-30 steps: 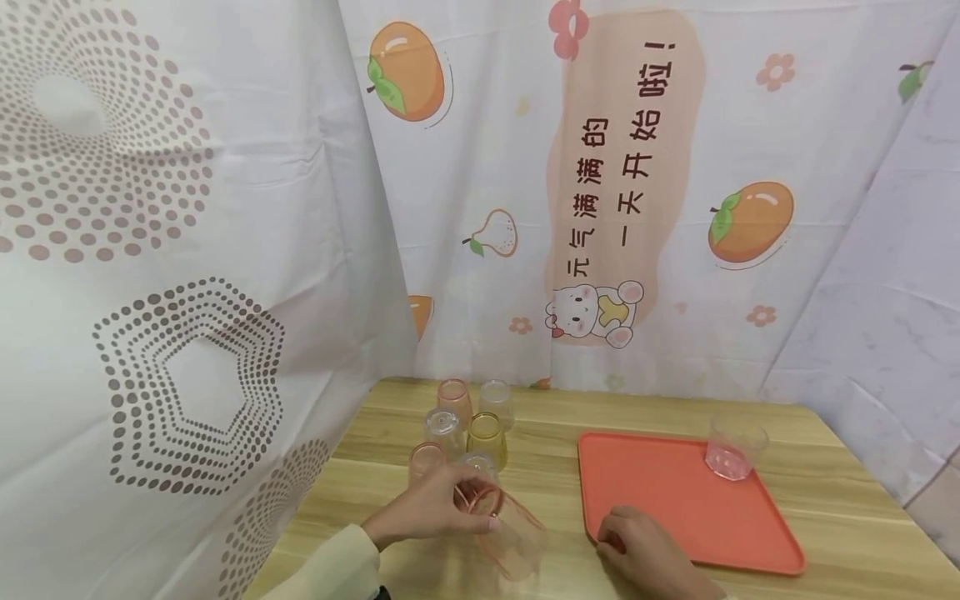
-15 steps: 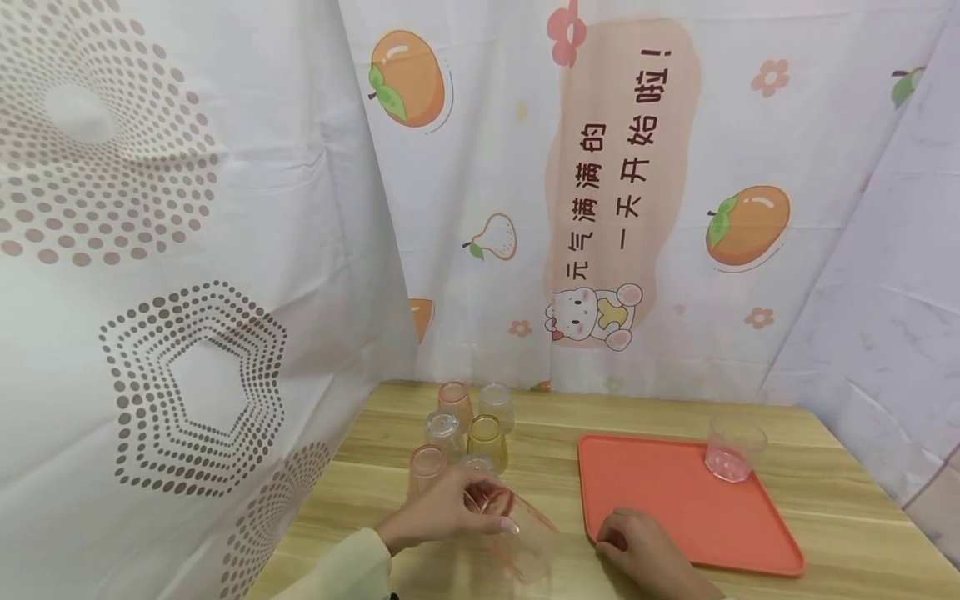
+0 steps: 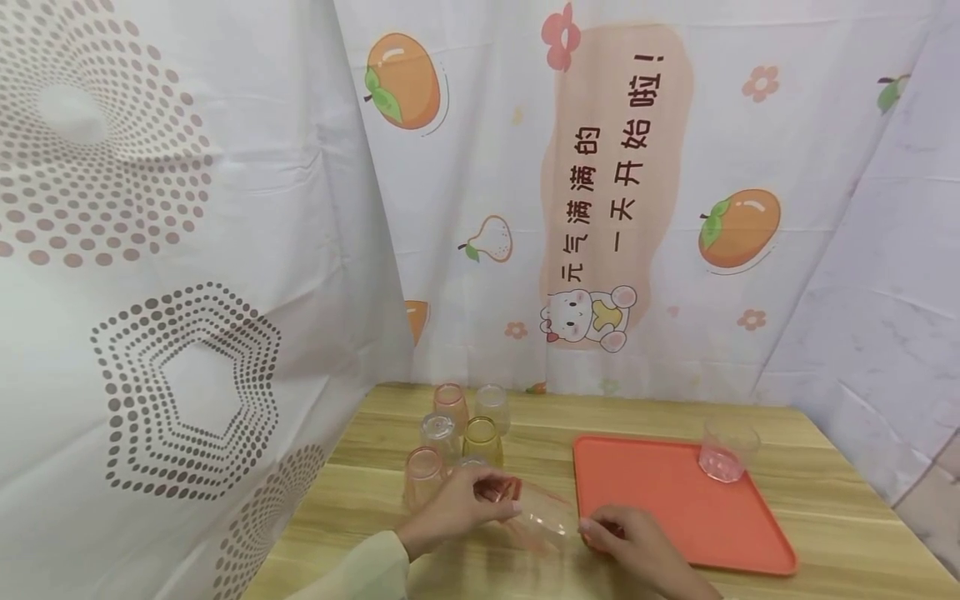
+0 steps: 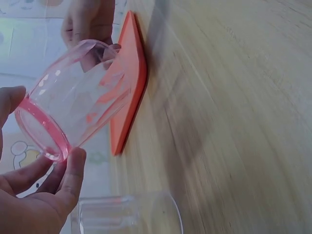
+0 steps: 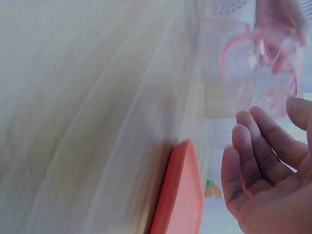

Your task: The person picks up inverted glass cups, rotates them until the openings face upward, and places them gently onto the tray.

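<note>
My left hand (image 3: 457, 507) holds a see-through pink glass (image 3: 542, 521) above the table, thumb and fingers around its pink-ringed end. In the left wrist view the glass (image 4: 80, 90) is tilted, its far end towards my other hand. My right hand (image 3: 637, 546) is close to that far end, by the tray's near left corner. Seen from the right wrist, the thumb and loosely bent fingers (image 5: 253, 165) are spread at the glass's rim; whether they touch it is hard to tell. Behind my left hand, a clear glass (image 3: 474, 462) is partly hidden.
Several upturned glasses stand at the left: pink ones (image 3: 424, 475) (image 3: 451, 403), clear ones (image 3: 440, 432) (image 3: 492, 410) and a yellow one (image 3: 483, 443). A red tray (image 3: 660, 492) lies at the right, with a pink-bottomed clear glass (image 3: 724, 461) at its far right corner. Curtains enclose the table.
My left hand has carried the pink glass rightwards and tipped it closer to level. My right hand has lifted its fingers from beside the tray towards the glass.
</note>
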The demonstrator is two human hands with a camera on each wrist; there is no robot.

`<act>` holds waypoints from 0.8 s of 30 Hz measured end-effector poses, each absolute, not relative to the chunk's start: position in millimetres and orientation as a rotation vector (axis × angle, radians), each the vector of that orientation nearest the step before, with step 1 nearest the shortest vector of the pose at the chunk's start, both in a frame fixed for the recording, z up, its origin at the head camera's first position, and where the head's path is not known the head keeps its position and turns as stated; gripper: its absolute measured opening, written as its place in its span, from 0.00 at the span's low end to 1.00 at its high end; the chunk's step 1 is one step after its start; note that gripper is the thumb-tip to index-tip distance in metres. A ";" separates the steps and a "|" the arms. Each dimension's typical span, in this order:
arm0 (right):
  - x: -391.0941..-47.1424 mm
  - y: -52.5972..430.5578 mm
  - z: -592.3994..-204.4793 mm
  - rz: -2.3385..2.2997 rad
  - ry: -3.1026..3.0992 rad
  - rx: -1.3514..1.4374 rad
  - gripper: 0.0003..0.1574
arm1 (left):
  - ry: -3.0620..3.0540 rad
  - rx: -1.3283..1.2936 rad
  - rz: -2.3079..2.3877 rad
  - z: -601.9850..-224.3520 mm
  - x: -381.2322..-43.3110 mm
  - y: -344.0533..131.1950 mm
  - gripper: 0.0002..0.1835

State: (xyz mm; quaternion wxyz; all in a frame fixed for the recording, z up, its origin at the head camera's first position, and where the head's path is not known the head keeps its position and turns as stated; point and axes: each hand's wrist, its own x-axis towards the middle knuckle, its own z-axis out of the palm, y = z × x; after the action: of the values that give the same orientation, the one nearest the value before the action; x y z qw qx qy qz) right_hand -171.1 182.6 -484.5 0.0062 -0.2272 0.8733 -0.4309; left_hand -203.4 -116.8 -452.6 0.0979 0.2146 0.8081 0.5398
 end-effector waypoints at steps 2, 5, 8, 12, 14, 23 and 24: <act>-168.0 180.8 -480.5 -1.437 2.617 -0.675 0.17 | 2.396 0.629 1.609 -451.5 -202.2 -114.2 0.24; -164.3 178.4 -474.6 -1.586 2.420 -0.558 0.20 | 2.406 0.626 1.620 -448.9 -199.6 -109.6 0.25; -162.6 176.0 -469.6 -1.733 2.259 -0.417 0.21 | 2.412 0.635 1.639 -450.0 -199.3 -104.1 0.24; -161.8 174.5 -463.3 -1.848 2.205 -0.279 0.20 | 2.372 0.642 1.670 -455.1 -201.6 -99.1 0.23; -161.8 174.7 -460.6 -1.880 2.190 -0.213 0.21 | 2.354 0.641 1.667 -456.4 -201.9 -97.6 0.24; -162.2 177.1 -460.2 -1.895 2.246 -0.142 0.25 | 2.414 0.776 1.526 -466.4 -205.0 -92.5 0.28; -162.0 177.0 -460.3 -1.885 2.291 -0.156 0.24 | 2.430 0.802 1.496 -468.0 -206.0 -91.9 0.30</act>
State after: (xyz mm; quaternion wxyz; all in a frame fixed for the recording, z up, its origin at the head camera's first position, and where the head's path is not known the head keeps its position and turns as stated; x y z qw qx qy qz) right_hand -162.0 177.0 -460.3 0.0853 -0.0524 0.7682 -0.6323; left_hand -206.0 -91.9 -468.0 0.0887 0.2694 0.8165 0.5028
